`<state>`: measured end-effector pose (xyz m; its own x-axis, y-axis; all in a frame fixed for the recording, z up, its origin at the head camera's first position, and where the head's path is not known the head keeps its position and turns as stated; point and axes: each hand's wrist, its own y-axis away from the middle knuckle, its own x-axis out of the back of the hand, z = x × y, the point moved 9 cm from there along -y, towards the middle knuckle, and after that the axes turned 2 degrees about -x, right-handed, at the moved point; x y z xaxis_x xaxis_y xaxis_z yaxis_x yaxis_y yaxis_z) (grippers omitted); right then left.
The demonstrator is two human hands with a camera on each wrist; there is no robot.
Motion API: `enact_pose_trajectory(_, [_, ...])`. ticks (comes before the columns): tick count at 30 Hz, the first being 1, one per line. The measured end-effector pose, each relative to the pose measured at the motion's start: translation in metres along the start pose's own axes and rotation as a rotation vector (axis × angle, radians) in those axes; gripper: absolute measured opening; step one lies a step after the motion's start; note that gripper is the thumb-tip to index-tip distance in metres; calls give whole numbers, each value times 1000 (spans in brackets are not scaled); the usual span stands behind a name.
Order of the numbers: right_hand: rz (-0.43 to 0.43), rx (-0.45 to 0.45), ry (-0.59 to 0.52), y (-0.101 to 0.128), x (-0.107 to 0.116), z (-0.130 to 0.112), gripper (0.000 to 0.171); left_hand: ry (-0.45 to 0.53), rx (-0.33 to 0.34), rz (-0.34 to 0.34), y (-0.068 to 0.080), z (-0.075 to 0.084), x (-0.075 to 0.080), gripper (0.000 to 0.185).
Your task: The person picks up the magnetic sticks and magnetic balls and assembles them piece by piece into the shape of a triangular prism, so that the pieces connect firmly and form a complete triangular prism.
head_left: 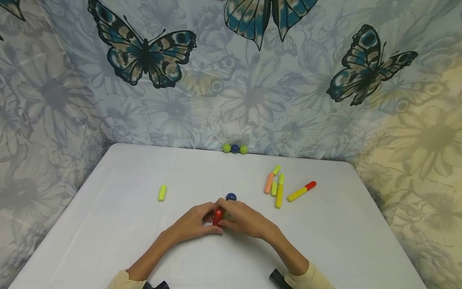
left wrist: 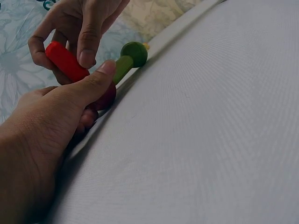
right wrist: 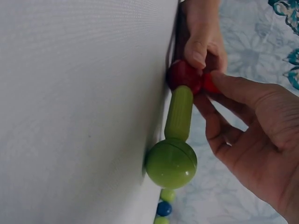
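Observation:
Over the near middle of the table, my left hand [head_left: 192,223] holds a dark red ball [right wrist: 181,74] between thumb and fingers. A bright red stick [left wrist: 67,61] stands up from that ball, and my right hand [right wrist: 261,123] pinches it between thumb and fingers. From the same ball a green stick [right wrist: 179,112] runs to a green ball [right wrist: 172,164] close to the tabletop. In the head view my right hand [head_left: 249,218] mostly hides this green part. Just behind the hands sits a blue ball [head_left: 231,196]; whether it joins the other pieces is hidden.
Right of the hands lie several loose sticks: an orange stick [head_left: 268,183], a yellow stick [head_left: 279,196], a yellow-and-red pair [head_left: 301,192] and short green ones. A lone green stick [head_left: 162,193] lies left. Green and blue balls [head_left: 235,149] line the white table's [head_left: 126,172] back edge.

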<state>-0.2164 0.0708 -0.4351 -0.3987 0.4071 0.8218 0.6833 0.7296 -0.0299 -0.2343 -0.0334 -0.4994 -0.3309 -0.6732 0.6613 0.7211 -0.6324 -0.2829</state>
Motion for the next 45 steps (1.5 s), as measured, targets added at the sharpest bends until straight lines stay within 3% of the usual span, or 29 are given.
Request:
enact_pose_trajectory(12, [2, 52, 49, -1, 0, -6, 28, 28, -30, 2, 1, 3, 0, 36])
enact_pose_trajectory(19, [-50, 24, 16, 2, 1, -2, 33, 17, -39, 6, -1, 4, -1, 38])
enact_pose_trajectory(24, [-41, -22, -40, 9, 18, 12, 40, -12, -38, 11, -2, 5, -1, 39])
enact_pose_trajectory(30, [131, -179, 10, 23, 58, 49, 35, 6, -22, -4, -2, 2, -2, 36])
enact_pose_trajectory(36, [294, -477, 122, 50, 93, 105, 31, 47, -21, -15, -1, 1, -2, 30])
enact_pose_trajectory(40, [278, -621, 189, 64, 96, 136, 36, 49, -27, -16, -1, 1, -2, 29])
enact_pose_trajectory(45, [219, -672, 242, 66, 87, 153, 39, 52, -15, -21, -1, 0, -3, 28])
